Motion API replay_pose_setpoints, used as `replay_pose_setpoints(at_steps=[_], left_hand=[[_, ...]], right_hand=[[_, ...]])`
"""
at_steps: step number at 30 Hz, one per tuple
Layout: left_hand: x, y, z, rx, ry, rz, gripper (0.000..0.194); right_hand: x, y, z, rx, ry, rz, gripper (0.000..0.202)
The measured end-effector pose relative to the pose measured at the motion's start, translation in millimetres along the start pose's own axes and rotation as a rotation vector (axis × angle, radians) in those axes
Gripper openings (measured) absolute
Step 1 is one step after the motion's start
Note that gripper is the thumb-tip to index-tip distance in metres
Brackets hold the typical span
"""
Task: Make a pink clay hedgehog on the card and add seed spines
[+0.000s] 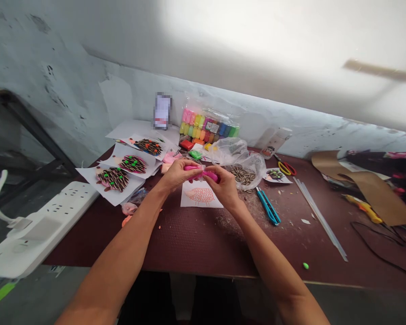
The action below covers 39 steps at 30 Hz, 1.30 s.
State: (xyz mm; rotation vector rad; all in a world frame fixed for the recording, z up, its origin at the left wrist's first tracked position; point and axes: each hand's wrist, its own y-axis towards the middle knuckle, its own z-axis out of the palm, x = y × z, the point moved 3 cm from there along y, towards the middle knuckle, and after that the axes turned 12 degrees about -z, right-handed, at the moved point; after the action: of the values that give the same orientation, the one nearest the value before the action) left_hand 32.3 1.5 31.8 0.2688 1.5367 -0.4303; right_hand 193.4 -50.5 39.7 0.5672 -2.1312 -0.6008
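From my head view: both hands meet over the middle of the dark red table (189, 239). Left hand (178, 175) nearly closed, thumb and fingers pinching one end of the bright pink clay (211, 175). Right hand (227, 186) curled in much the same way, fingertips on the other end. The clay is off the table, held between them, with what looks like clear wrapping at its middle; exact finger gaps hard to tell at this range.

Just below the hands on my view, a white sheet (202, 202) with an orange drawing of a round, spiky animal lies flat. To the left, three papers bear seed-covered animals: one with orange dots (149, 146), two with green dots (133, 164) (113, 178).

Behind, a pack of coloured clay (206, 128) leans near the wall, a phone (162, 111) upright to its left. Right of the hands, an open clear bag holds striped seeds (243, 176); beyond it, a small seed-animal card (276, 175), scissors (286, 168) and a blue-handled tool (268, 206). Farther right, clear sticks (320, 218) and a yellow glue gun (363, 208). A green blob (305, 266) sits near the front edge.
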Motion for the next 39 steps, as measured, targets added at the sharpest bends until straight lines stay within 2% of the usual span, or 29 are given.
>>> replay_pose_setpoints(at_steps=[4, 7, 10, 12, 14, 17, 21, 26, 30, 34, 39], left_hand=[[0, 0, 2.1, -0.008, 0.027, 0.007, 0.034], [0, 0, 1.7, -0.004, 0.021, 0.011, 0.029], [0, 0, -0.5, -0.022, 0.03, 0.001, 0.027], [0, 1, -2.4, -0.046, 0.043, -0.005, 0.027], [0, 1, -4.1, -0.068, 0.046, -0.011, 0.027], [1, 2, -4.8, -0.077, 0.025, -0.032, 0.026], [2, 3, -4.3, -0.056, -0.025, -0.042, 0.028], [4, 4, -5.7, -0.038, -0.077, -0.031, 0.036], [3, 2, -3.6, 0.014, -0.064, -0.02, 0.036], [0, -1, 0.0, 0.044, -0.002, -0.027, 0.036], [-1, -2, 2.3, 0.046, 0.034, -0.013, 0.037]], right_hand=[[7, -2, 1, 0.033, -0.18, -0.079, 0.013], [11, -2, 2, -0.04, -0.153, -0.067, 0.013], [9, 1, -1, -0.179, 0.143, 0.065, 0.012], [6, 4, -3, -0.253, 0.485, 0.217, 0.014], [4, 9, -7, -0.276, 0.797, 0.339, 0.015], [3, 14, -16, -0.348, 0.962, 0.4, 0.018], [0, 12, -19, -0.362, 0.848, 0.456, 0.021], [-4, 7, -11, -0.189, 0.654, 0.469, 0.016], [-7, 5, -4, -0.078, 0.511, 0.435, 0.028], [-10, 2, 2, -0.036, 0.498, 0.423, 0.039], [-9, 2, 4, -0.002, 0.488, 0.422, 0.039]])
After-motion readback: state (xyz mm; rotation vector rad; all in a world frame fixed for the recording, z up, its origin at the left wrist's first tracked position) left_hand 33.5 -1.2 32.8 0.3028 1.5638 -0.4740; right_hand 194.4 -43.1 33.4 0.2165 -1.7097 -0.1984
